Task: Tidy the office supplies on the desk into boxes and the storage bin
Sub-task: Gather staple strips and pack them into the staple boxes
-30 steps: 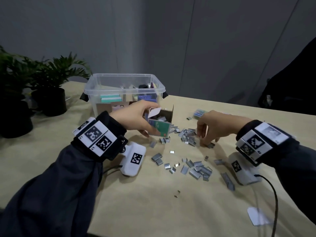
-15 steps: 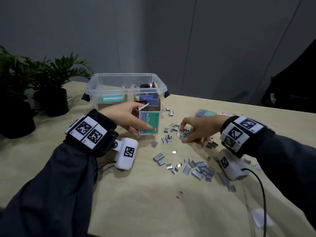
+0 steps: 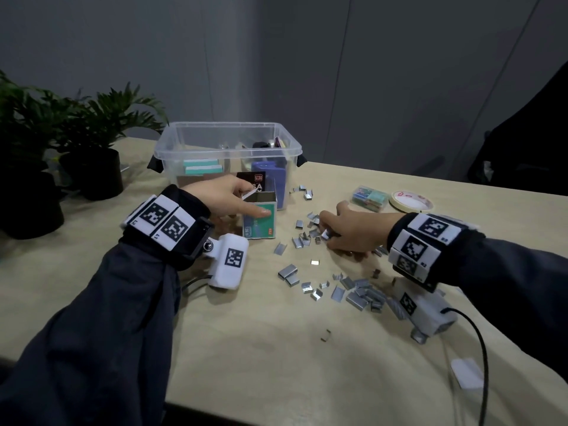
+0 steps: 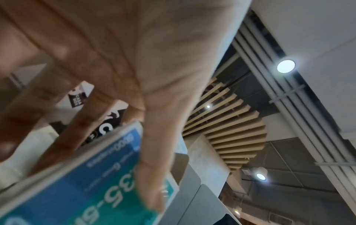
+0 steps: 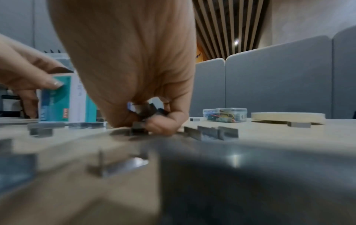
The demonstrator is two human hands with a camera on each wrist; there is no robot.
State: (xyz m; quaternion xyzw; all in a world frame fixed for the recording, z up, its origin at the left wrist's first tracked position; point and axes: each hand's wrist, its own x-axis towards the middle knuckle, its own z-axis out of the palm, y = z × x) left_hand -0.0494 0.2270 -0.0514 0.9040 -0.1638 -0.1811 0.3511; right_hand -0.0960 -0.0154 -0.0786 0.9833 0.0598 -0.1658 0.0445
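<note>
A small teal staple box stands upright and open-topped on the desk in front of the clear storage bin. My left hand holds it, thumb on the front face and fingers behind. Loose silver staple strips lie scattered to the box's right. My right hand is down on the desk among them, fingers curled round a clump of staples. The box shows at the left of the right wrist view.
The bin holds teal notepads, a purple item and other supplies. A small clear box of coloured clips and a tape roll lie at the back right. Potted plants stand at the left. A white paper scrap lies near the front right.
The left hand lowered the staple box from a tilt to upright on the desk. The right hand dropped flat onto the staples and closed its fingers round some.
</note>
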